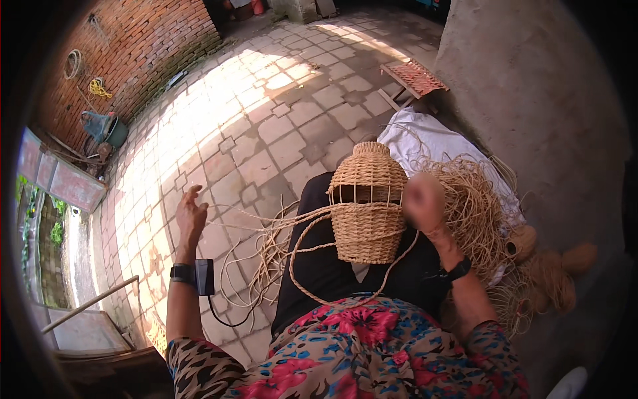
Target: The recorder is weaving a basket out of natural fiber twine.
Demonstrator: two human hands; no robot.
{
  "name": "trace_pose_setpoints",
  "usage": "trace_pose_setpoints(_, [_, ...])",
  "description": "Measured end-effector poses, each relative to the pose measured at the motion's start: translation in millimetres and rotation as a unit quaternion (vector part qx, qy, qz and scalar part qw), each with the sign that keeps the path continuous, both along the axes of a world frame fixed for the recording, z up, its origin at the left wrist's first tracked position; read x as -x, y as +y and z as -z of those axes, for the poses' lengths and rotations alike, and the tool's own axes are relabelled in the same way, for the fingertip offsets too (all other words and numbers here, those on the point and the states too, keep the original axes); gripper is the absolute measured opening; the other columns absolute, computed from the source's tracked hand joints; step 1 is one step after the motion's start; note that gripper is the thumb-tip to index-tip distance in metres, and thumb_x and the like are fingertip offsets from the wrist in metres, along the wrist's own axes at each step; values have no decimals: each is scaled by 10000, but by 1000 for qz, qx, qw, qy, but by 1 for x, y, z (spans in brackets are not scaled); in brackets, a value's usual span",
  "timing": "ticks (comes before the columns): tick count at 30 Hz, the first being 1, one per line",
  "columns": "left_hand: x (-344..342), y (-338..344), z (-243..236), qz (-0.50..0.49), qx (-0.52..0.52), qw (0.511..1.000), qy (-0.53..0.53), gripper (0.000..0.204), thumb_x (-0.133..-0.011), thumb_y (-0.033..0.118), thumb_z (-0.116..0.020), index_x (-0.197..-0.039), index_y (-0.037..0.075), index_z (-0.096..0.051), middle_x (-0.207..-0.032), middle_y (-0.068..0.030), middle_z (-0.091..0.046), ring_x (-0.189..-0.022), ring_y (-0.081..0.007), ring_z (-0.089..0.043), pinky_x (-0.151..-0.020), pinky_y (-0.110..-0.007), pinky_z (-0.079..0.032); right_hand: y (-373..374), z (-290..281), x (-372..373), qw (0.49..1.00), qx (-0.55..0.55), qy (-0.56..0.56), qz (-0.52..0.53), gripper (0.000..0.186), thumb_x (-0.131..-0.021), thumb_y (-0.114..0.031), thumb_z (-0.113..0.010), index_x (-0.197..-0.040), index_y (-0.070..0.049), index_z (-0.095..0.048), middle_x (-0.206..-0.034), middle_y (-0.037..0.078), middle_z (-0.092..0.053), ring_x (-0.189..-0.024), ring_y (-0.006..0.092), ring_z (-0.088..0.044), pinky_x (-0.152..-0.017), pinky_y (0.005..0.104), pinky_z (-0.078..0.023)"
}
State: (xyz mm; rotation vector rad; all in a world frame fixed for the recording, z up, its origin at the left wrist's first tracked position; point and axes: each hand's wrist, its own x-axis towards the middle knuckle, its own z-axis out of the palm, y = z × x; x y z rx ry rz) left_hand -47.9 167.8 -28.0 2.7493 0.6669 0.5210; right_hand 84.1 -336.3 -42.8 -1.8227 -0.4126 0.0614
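Observation:
A woven straw-coloured basket point(369, 229) with a narrow neck rests on my lap, its neck pointing away from me. Around its middle runs an open band where bare upright stakes show between two woven parts. Twisted cords point(309, 218) trail from its left side, and one loops down across my lap. My left hand point(191, 211) is raised out to the left, its fingers curled at the end of a thin cord stretched from the basket. Against the basket's right side is my right hand point(424, 199), blurred, with its fingers not readable.
A big tangle of loose cord point(468, 199) lies on a white sack point(425, 136) to my right. Small woven pieces point(551, 266) sit near the wall point(538, 100). More cord strands point(256, 256) spread over the paving point(266, 139) at left. A red slatted stool point(417, 78) stands ahead.

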Motion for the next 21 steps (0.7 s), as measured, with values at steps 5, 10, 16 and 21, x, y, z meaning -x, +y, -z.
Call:
trace_pose_setpoints(5, [-53, -199, -29, 314, 330, 883, 114, 318, -914, 282, -608, -1075, 7, -614, -913, -109, -676, -644, -151, -605, -571, -311, -490, -3, 9, -5, 1000, -10, 16, -3, 110, -793, 33, -538, -856, -24, -470, -713, -35, -472, -627, 39, -412, -546, 220, -354])
trace_pose_setpoints(10, [-63, -185, -24, 384, 256, 884, 73, 319, -928, 293, -581, -843, -10, -631, -737, -179, -621, -661, -300, -606, -616, -395, -459, -8, 11, -7, 997, -33, 67, -5, 119, -791, 35, -541, -863, -32, -474, -703, -43, -465, -632, 34, -409, -549, 211, -344])
trace_pose_setpoints(16, [90, 159, 17, -122, -133, 968, 176, 281, -799, 322, -654, -736, 49, -674, -702, -171, -659, -672, -343, -644, -638, -424, -509, -5, 6, -11, 986, -75, 150, -7, 134, -780, 43, -538, -865, -38, -473, -701, -45, -473, -635, 28, -418, -559, 208, -349])
trace_pose_setpoints(21, [36, 59, 4, -25, 7, 990, 136, 439, -771, 240, -687, -1186, 107, -641, -1045, -186, -687, -848, -301, -684, -731, -394, -544, -2, 13, -13, 982, -102, 156, -26, 136, -782, 49, -550, -843, -42, -470, -724, -57, -439, -636, 19, -402, -554, 204, -341])
